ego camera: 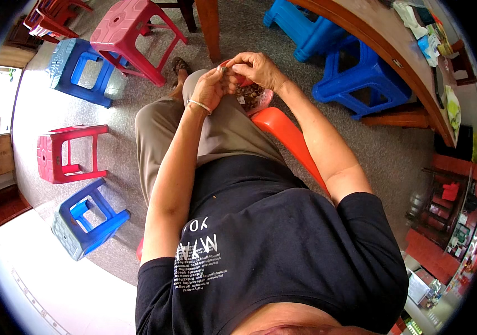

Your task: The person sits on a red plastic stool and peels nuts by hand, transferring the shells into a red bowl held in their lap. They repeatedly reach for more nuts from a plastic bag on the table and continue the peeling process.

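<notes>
My left hand [211,88], with a pale bracelet [199,106] at the wrist, is raised over my knee with its fingers curled. A small dark piece [224,69] seems to be pinched at its fingertips, too small to name. My right hand [259,69] meets it there, thumb and forefinger bent together; what they grip is hidden. Beneath the hands lies a clear plastic bag [263,101] of small brown pieces [250,94], perhaps nuts or dried food. Something red [244,80] shows behind the fingers, partly covered.
An orange-red plastic chair [278,121] is under me. Blue stools [364,75] stand by a wooden table [393,50] at right, with packets and a phone on top. A pink stool [127,21], a red stool [50,157] and another blue stool [83,226] are at left.
</notes>
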{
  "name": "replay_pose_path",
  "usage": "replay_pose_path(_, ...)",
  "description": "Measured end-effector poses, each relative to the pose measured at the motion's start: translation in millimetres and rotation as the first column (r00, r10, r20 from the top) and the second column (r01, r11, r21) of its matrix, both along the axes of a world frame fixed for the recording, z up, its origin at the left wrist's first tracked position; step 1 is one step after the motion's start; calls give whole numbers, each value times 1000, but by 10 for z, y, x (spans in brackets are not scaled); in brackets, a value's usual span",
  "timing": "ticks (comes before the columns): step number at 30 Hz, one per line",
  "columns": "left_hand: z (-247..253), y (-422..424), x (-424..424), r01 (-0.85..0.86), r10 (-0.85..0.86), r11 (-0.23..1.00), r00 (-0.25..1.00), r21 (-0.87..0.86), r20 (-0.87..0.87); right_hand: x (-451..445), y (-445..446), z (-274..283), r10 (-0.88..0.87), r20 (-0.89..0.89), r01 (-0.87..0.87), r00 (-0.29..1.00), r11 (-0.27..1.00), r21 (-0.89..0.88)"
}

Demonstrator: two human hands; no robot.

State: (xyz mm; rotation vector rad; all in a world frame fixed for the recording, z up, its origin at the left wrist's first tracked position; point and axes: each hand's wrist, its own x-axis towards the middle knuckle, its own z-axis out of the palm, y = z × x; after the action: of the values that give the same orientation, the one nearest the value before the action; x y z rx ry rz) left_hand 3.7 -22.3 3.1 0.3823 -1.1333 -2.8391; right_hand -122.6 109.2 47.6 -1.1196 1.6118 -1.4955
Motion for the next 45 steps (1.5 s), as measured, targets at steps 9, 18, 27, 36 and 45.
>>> replay_pose_path(9,-70,33,-61,17,9,971,994,-240,109,8,14,-41,27,-105,-14,994,992,126)
replay_pose_path(18,109,285,-164,-161,180,961,982,-226,65,-91,134,19,-239,-130,251,962,964,85)
replay_pose_path(27,27,394,-144,-102,14,185,995,-977,-101,-40,91,150,-310,-275,313,910,949,-34)
replay_pose_path(36,48,494,-3,92,-129,-438,978,-894,164,40,136,638,-432,-76,423,899,899,-112)
replay_pose_path(45,-12,462,109,121,-132,-346,975,-930,176,-190,736,2095,-794,89,708,602,478,-520)
